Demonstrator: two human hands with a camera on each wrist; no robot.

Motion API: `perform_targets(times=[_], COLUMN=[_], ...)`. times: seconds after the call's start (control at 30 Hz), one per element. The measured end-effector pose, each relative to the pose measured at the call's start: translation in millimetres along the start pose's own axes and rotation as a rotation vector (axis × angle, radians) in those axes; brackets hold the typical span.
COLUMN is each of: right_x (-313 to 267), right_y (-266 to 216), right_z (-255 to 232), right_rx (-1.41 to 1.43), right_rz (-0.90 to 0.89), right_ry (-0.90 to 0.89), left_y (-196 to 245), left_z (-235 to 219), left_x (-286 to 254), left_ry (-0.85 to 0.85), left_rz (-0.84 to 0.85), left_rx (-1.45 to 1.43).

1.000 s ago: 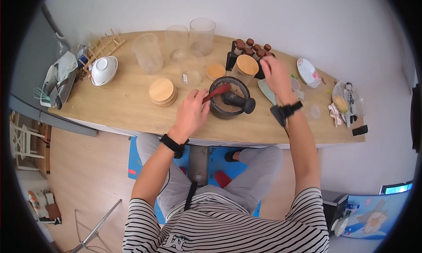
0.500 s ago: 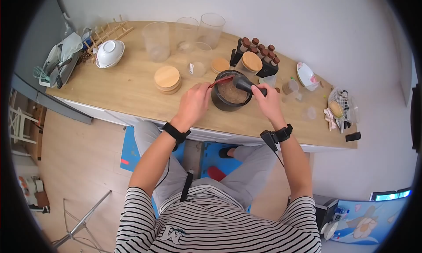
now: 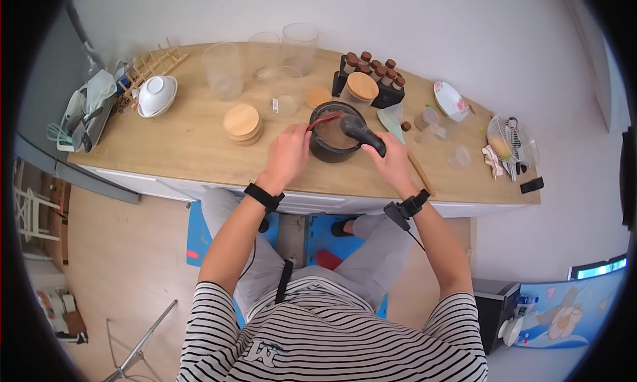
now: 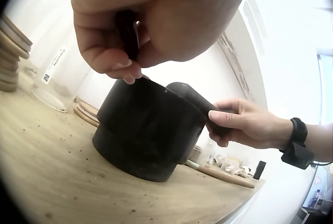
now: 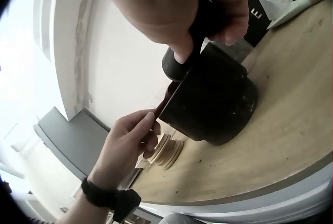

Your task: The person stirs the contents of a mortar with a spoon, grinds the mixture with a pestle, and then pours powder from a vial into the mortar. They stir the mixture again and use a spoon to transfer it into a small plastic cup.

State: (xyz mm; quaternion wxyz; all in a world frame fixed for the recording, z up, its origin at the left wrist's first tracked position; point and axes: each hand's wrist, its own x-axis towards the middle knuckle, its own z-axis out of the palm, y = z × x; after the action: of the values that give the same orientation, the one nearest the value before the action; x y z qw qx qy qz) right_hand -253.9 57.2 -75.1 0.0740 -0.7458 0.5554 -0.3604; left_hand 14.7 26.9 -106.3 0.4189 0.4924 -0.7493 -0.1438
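Note:
A dark mortar (image 3: 334, 151) with brown powder (image 3: 332, 135) inside stands near the counter's front edge. My left hand (image 3: 288, 157) pinches the handle of a red spoon (image 3: 324, 119), whose head lies over the mortar's inside at the left rim. From the right, my right hand (image 3: 391, 164) grips the handle of the black pestle (image 3: 359, 129); its thick end is over the mortar's opening. In the right wrist view the mortar (image 5: 213, 99) appears tilted, with the pestle head (image 5: 176, 67) at its rim; whether the pestle touches the powder is hidden.
Behind the mortar are a wooden-lidded jar (image 3: 362, 87) and a rack of spice jars (image 3: 389, 96). Clear containers (image 3: 223, 73) and a wooden-lidded jar (image 3: 243, 124) stand left. A spatula (image 3: 419, 173) lies beside my right hand; a floral bowl (image 3: 451, 101) and wire basket (image 3: 504, 140) are farther right.
My right hand came down from near the spice rack and took hold of the pestle, whose head lifted from the powder. The left hand kept the spoon at the mortar's rim.

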Motion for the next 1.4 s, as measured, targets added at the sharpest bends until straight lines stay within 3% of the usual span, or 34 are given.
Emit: perform_targets(times=[0.23,0.43,0.6,0.87,1.4], right_x=[3,-25,-68,-77,-83], right_y=[-19,7,75,89,103], right_z=[-12,-2,-14,-6,2], right_rx=[-0.318,-0.071,-0.238,-0.571,-0.596], right_rz=[-0.172,0.061,0.152,0.155,0.161], right_ry=[-0.080,0.230,0.234,0.082,0.145], left_y=[1,5,7,9,8], left_z=[0,-5,-9,-11,-8], left_x=[-2,-3,-1,-2,3], left_ry=[-0.021,-0.032,-0.027,-0.007,-0.022], left_rz=[0.045,0.090,0.120,0.131,0.116], left_rx=[0.084,0.151,0.190,0.201,0.162])
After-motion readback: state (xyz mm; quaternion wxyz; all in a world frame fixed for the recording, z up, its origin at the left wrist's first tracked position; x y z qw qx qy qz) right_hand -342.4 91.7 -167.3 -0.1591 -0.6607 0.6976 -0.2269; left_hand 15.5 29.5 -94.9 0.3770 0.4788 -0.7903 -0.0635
